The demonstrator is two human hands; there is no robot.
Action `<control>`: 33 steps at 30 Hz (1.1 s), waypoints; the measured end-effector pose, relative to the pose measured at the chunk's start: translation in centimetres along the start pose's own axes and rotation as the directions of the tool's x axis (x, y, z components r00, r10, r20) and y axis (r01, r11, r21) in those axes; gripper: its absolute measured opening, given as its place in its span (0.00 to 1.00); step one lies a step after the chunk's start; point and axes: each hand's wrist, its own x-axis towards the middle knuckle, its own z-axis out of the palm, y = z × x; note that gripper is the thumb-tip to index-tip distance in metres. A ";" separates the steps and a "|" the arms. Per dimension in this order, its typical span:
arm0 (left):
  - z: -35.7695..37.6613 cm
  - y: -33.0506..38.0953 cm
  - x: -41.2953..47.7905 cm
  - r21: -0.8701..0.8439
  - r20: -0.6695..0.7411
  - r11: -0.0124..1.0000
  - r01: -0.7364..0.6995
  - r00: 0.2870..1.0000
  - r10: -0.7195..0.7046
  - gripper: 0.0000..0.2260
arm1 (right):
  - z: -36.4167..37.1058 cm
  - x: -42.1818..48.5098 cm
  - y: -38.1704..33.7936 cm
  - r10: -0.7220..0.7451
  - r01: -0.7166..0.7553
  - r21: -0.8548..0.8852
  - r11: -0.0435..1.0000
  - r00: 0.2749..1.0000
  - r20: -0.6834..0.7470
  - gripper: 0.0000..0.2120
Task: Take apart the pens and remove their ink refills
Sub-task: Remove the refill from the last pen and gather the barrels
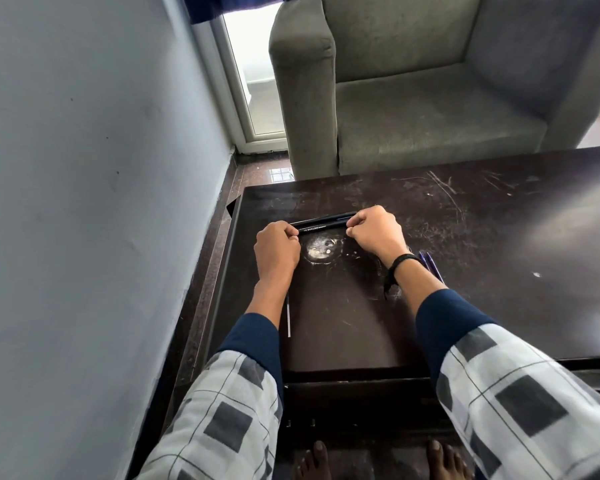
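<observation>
One of the dark pens (323, 224) you hold has small white letters on its side, but they are too tiny to read for sure. You hold two dark pens side by side, just above the counter (482, 237), near its far left part. Your left hand (277, 249) grips their left ends with its fingers (286, 232) curled round them. Your right hand (374, 232) grips their right ends, and its fingers (355, 223) are curled tight too. The middle of the pens shows between your two hands. One thin refill (288, 317) lies on the counter, partly under your left wrist. Beside your right wrist lie some blue pen parts (430, 266); I can count two, and your arm hides the rest. You wear one black band (404, 261) on your right wrist. A round white mark (321, 251) sits on the counter just below the pens. One grey armchair (413, 109) stands behind the counter.
</observation>
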 end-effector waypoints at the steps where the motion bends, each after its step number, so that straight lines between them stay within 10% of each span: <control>1: 0.0 0.0 0.0 -0.003 0.007 1.000 0.001 1.000 -0.001 0.07 | -0.1 0.0 0.0 -0.001 0.001 0.004 1.000 1.000 0.008 0.08; 14: -5.4 2.4 -1.2 -0.202 -0.068 0.972 -0.119 0.992 0.107 0.08 | -9.9 -3.0 0.3 -0.017 -0.017 -0.183 0.983 0.984 -0.180 0.07; 23: -7.9 2.2 -7.0 -0.427 0.007 0.903 -0.043 0.999 0.052 0.11 | -7.2 -9.0 2.5 -0.097 0.098 -0.478 0.873 0.995 0.027 0.06; 33: -7.9 1.5 -8.1 -0.453 0.093 0.891 0.034 0.996 0.009 0.11 | -6.2 -9.4 2.3 -0.063 0.119 -0.391 0.913 0.986 0.151 0.13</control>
